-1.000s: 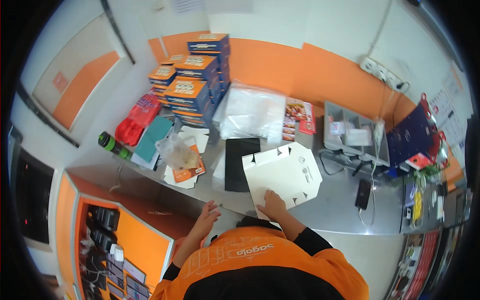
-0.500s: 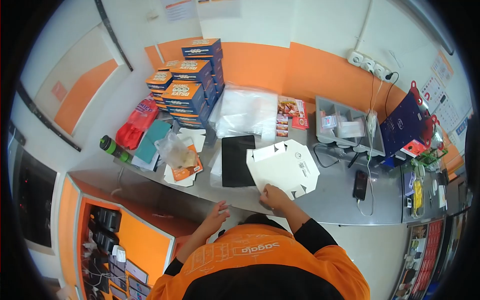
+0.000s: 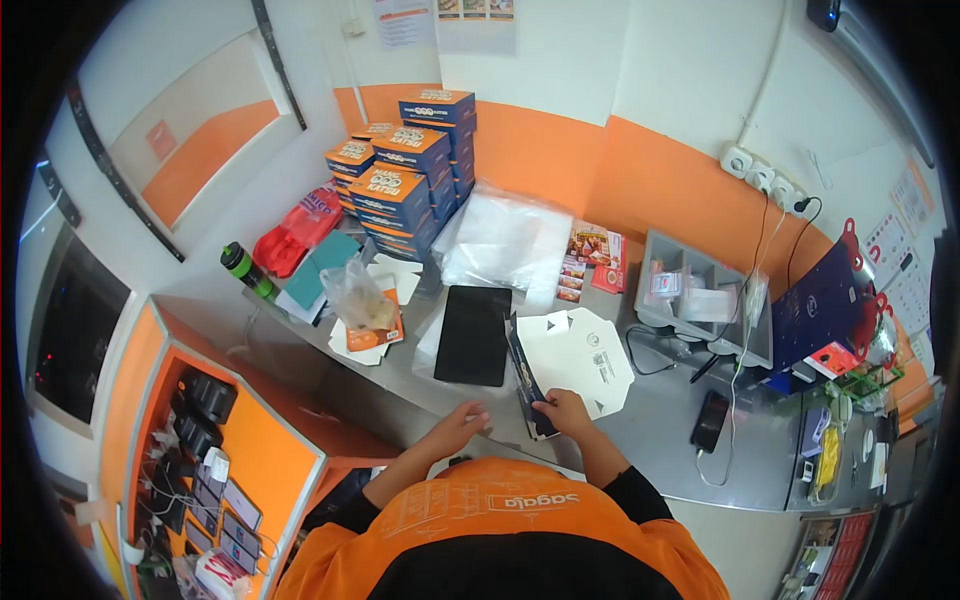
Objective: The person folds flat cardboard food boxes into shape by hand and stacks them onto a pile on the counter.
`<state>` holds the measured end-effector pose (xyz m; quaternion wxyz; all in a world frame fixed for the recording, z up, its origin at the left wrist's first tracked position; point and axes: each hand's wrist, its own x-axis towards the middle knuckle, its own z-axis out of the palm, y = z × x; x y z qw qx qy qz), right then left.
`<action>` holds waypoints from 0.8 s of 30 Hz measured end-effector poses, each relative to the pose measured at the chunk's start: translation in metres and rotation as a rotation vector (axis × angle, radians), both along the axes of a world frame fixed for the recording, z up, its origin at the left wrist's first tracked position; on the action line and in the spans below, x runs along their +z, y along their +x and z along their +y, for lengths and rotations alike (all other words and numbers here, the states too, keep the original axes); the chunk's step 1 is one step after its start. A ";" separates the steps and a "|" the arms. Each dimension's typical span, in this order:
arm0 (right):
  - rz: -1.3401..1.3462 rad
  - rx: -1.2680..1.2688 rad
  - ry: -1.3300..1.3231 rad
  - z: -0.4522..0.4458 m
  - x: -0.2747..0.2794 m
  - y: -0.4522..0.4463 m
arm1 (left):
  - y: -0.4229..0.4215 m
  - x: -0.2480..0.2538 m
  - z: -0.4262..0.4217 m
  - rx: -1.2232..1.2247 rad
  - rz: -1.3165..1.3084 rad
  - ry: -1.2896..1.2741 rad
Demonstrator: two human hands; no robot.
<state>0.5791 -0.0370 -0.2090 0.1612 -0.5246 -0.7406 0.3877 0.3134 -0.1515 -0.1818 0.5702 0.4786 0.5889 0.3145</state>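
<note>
Right grip (image 3: pixel 563 411) holds the white carton (image 3: pixel 578 363) at its dark left edge, fingertips partly hidden; likely light, stiff, creasable, best held edgewise.

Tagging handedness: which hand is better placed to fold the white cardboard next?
Right hand, probably: it grips the white cardboard at its raised left side; the left hand is apart from it, holding nothing visible.
</note>
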 end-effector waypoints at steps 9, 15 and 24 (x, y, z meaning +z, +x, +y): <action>0.380 -0.050 -0.141 0.003 0.035 0.040 | 0.086 -0.071 0.069 0.296 0.386 -0.041; 0.390 -0.251 0.307 0.001 0.157 0.145 | 0.077 -0.071 0.062 0.388 0.498 -0.021; 0.834 0.026 0.219 -0.026 0.214 0.293 | 0.132 0.170 0.089 0.043 0.206 0.911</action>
